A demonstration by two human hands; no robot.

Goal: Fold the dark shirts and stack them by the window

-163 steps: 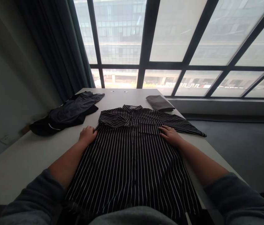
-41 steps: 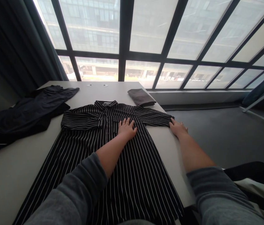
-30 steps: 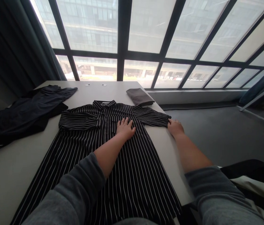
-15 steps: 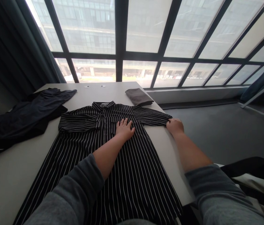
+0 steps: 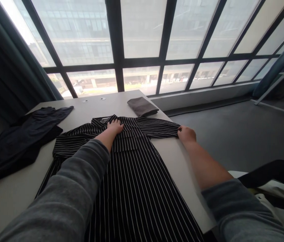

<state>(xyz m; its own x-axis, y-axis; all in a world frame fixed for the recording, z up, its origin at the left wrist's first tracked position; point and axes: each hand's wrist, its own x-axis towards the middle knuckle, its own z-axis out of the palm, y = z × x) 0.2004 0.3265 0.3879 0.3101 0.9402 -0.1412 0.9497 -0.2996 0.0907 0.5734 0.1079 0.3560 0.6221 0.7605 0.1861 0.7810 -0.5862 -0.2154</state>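
A black shirt with white stripes lies spread on the white table, its collar toward the window. Just below the collar, my left hand rests on the upper front, fingers stretched out over the cloth. My right hand is closed on the end of the right-side sleeve, which extends out straight to the table's edge. The other sleeve lies to the left, partly hidden behind my left forearm.
Dark folded clothing lies on the table's left side. A folded grey-brown cloth sits beyond the shirt's right shoulder. More garments are piled at lower right. The white table ends near my right hand.
My left hand has moved up and left from the chest to just below the collar. My right hand still grips the sleeve end. The view has shifted slightly.
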